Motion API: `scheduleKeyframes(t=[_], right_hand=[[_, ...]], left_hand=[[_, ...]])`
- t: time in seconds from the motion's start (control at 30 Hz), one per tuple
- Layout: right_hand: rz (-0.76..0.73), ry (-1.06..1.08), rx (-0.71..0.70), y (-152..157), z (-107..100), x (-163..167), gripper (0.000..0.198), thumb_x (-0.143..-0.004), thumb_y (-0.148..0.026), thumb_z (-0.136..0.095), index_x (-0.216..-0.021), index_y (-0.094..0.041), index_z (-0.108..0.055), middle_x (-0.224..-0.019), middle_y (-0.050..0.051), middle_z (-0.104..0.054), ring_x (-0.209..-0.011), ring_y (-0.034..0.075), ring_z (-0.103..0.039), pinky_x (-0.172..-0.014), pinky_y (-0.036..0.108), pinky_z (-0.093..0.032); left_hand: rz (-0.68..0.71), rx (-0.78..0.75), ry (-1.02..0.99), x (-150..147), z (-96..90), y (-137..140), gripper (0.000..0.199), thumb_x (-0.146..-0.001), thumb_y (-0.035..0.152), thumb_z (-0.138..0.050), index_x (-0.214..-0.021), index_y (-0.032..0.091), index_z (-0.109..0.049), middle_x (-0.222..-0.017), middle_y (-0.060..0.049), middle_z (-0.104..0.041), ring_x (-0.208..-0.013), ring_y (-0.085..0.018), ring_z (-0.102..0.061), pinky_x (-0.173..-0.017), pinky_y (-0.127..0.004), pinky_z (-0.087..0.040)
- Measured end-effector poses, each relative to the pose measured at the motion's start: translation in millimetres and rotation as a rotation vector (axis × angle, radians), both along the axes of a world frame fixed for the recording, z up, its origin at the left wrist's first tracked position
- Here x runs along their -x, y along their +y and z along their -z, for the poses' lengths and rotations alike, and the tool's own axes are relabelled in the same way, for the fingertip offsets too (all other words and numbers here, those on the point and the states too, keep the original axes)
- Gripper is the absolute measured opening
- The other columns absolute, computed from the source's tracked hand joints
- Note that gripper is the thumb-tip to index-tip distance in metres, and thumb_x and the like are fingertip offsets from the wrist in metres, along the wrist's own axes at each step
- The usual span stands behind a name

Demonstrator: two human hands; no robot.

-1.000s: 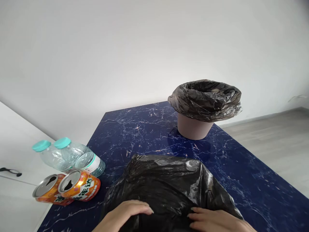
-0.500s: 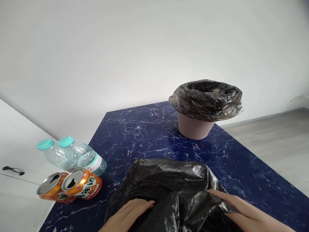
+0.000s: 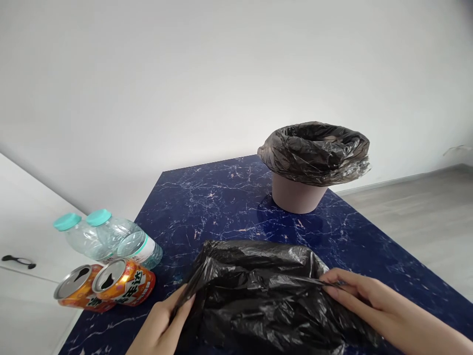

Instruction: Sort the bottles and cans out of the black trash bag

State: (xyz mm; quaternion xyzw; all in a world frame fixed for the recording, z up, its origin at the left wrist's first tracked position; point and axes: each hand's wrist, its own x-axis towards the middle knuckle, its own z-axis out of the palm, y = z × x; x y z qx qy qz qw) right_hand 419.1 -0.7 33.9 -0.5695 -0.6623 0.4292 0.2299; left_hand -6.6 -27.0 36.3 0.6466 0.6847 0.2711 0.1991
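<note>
Marble-patterned stone in deep blue with pale veins covers the bench (image 3: 221,197), which runs away from the viewer toward a plain white wall. At 3 o'clock a grey wood-look floor meets the wall along a low skirting. At 9 o'clock a white cabinet front with a dark handle (image 3: 18,260) stands beside the bench.

At 6 o'clock a crumpled black bin bag (image 3: 266,291) lies on the bench. The left hand (image 3: 162,325) pinches the bag's left edge, its grip closed on the film. The right hand (image 3: 362,301) pinches the bag's right edge at about 4 o'clock, its grip likewise clamped on the plastic, so that a fold is drawn taut between the two.

At 1 o'clock, well apart from the bag, a small pinkish bin (image 3: 297,195) stands upright with a black liner (image 3: 314,150) folded over its rim. At 8 o'clock two orange drink cans (image 3: 123,288) lie on their sides, openings toward the viewer, touching each other. Just behind them two clear bottles (image 3: 111,239) with teal caps lie side by side at the bench's edge.
</note>
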Motion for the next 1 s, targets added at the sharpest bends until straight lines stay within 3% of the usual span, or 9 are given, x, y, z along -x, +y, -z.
scheduleKeyframes(t=[0.17,0.3,0.37,0.47,0.57,0.67,0.8,0.93,1.0], right_hand=[[0.05,-0.077,-0.123,9.7,3.6,3.0,0.044,-0.106,-0.063,-0.04,-0.118,-0.031,-0.069,-0.093,0.002,-0.08,-0.089,0.028,-0.078,-0.069,0.03,-0.057],[0.086,-0.245,-0.257,16.2,17.6,4.3,0.04,-0.109,-0.053,-0.033,-0.123,-0.035,-0.066,-0.083,0.002,-0.077,-0.079,0.031,-0.078,-0.058,0.033,-0.048],[0.077,-0.331,-0.3,19.3,24.3,6.1,0.04,-0.108,-0.051,-0.034,-0.119,-0.034,-0.069,-0.074,0.002,-0.075,-0.069,0.031,-0.076,-0.055,0.033,-0.046],[0.054,-0.451,-0.313,21.9,34.2,9.0,0.043,-0.108,-0.05,-0.032,-0.116,-0.032,-0.071,-0.07,0.003,-0.072,-0.067,0.032,-0.075,-0.056,0.034,-0.047],[0.023,-0.524,-0.254,22.2,43.0,11.6,0.049,-0.108,-0.051,-0.028,-0.119,-0.031,-0.071,-0.074,0.005,-0.074,-0.077,0.034,-0.078,-0.061,0.036,-0.048],[0.031,-0.522,-0.23,22.8,48.0,14.3,0.049,-0.109,-0.049,-0.027,-0.122,-0.03,-0.07,-0.081,0.007,-0.077,-0.083,0.034,-0.079,-0.064,0.036,-0.049],[0.05,-0.483,-0.293,24.1,45.7,19.0,0.044,-0.109,-0.046,-0.032,-0.122,-0.03,-0.07,-0.076,0.004,-0.077,-0.076,0.031,-0.079,-0.062,0.034,-0.051],[0.122,-0.559,-0.356,16.1,30.3,24.2,0.041,-0.109,-0.048,-0.033,-0.125,-0.03,-0.066,-0.076,0.003,-0.077,-0.064,0.03,-0.077,-0.053,0.035,-0.052],[0.221,-0.591,-0.498,7.7,19.2,30.5,0.04,-0.109,-0.048,-0.035,-0.128,-0.028,-0.063,-0.096,0.008,-0.081,-0.075,0.031,-0.079,-0.057,0.039,-0.057]], left_hand=[[0.036,-0.035,0.065,-14.6,-17.4,11.1,0.052,-0.102,0.061,-0.047,-0.133,0.028,-0.073,-0.125,-0.006,-0.081,-0.117,-0.034,-0.077,-0.088,-0.04,-0.068],[0.082,-0.02,0.097,-14.7,-18.0,17.7,0.051,-0.106,0.055,-0.045,-0.145,0.03,-0.064,-0.091,-0.004,-0.084,-0.087,-0.031,-0.084,-0.06,-0.031,-0.067],[0.09,0.004,0.131,-13.4,-16.7,20.4,0.052,-0.108,0.051,-0.044,-0.153,0.028,-0.054,-0.087,-0.003,-0.083,-0.082,-0.03,-0.084,-0.06,-0.03,-0.066],[0.101,-0.132,0.272,-17.4,-25.0,19.2,0.058,-0.109,0.049,-0.044,-0.163,0.028,-0.039,-0.12,-0.009,-0.082,-0.105,-0.031,-0.081,-0.075,-0.034,-0.069],[0.158,-0.44,0.484,-33.4,-46.9,10.2,0.061,-0.108,0.045,-0.047,-0.165,0.028,-0.036,-0.163,-0.011,-0.053,-0.141,-0.034,-0.061,-0.098,-0.044,-0.066],[0.436,-0.544,0.582,-58.9,-61.8,1.8,0.05,-0.107,0.025,-0.051,-0.157,0.026,-0.049,-0.166,-0.006,-0.049,-0.154,-0.027,-0.046,-0.12,-0.044,-0.052],[0.845,-0.481,0.651,-91.9,-43.5,6.7,0.041,-0.104,0.019,-0.056,-0.145,0.021,-0.062,-0.163,-0.005,-0.054,-0.155,-0.031,-0.044,-0.121,-0.048,-0.051],[0.855,-0.245,0.638,-106.7,-17.0,22.1,0.051,-0.11,0.043,-0.049,-0.156,0.02,-0.053,-0.168,-0.007,-0.044,-0.155,-0.036,-0.041,-0.118,-0.051,-0.055],[0.836,-0.189,0.578,-107.7,-12.2,27.4,0.049,-0.112,0.043,-0.045,-0.156,0.023,-0.053,-0.171,-0.005,-0.038,-0.159,-0.037,-0.033,-0.121,-0.057,-0.051]])
